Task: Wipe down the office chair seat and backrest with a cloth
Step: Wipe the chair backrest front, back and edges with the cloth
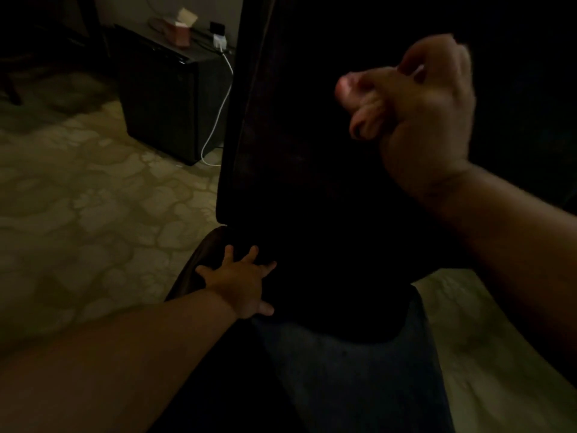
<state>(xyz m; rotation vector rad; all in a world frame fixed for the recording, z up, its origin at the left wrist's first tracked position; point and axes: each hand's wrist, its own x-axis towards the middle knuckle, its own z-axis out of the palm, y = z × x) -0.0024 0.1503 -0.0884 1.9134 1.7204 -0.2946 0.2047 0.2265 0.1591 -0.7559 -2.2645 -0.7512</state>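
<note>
The office chair's dark backrest (296,135) fills the middle of the view, almost black in the dim light. Its brown seat edge (199,254) curves out at the lower left. My left hand (240,282) lies flat with its fingers spread, where the seat meets the backrest. My right hand (415,104) is raised in front of the upper backrest, blurred, with its fingers curled into a loose fist and the thumb sticking out. I cannot make out a cloth in either hand or anywhere else.
A black box-shaped cabinet (162,98) stands on the patterned carpet (78,198) behind the chair at the left. It carries a small pink box (181,29) and a white charger with a cable (218,114) trailing to the floor. My jeans-clad leg (343,385) is below the chair.
</note>
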